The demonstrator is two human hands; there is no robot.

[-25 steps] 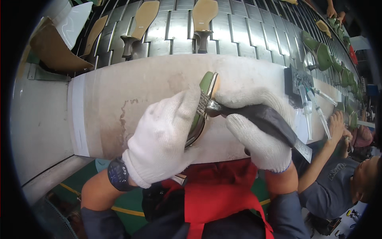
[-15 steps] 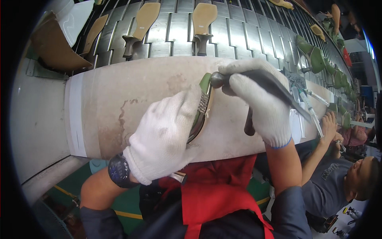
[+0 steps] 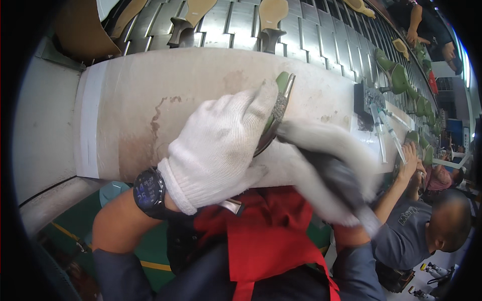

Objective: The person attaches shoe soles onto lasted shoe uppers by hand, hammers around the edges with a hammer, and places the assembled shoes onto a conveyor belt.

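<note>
My left hand (image 3: 216,145), in a white knitted glove, grips a green high-heeled shoe (image 3: 279,106) with a glittery band, held on its side over the worktop. Its toe points up and away from me, and the heel tip pokes out below my palm near the apron. To the right of the shoe is my gloved right hand (image 3: 351,143), smeared by motion and closed around a dark hammer (image 3: 326,168). The hammer's head is too blurred to make out; it appears close to the shoe's sole edge.
A pale, stained worktop (image 3: 201,70) lies under my hands. Beyond it runs a metal slat conveyor (image 3: 241,25) carrying tan soles and green heeled shoes (image 3: 399,75). Syringes (image 3: 386,123) and a dark block (image 3: 366,100) lie at right, near a co-worker (image 3: 406,236).
My left hand and the shoe have shifted slightly right, with the shoe's toe now farther up. My right hand has moved down with the hammer, from the toe toward the shoe's middle.
</note>
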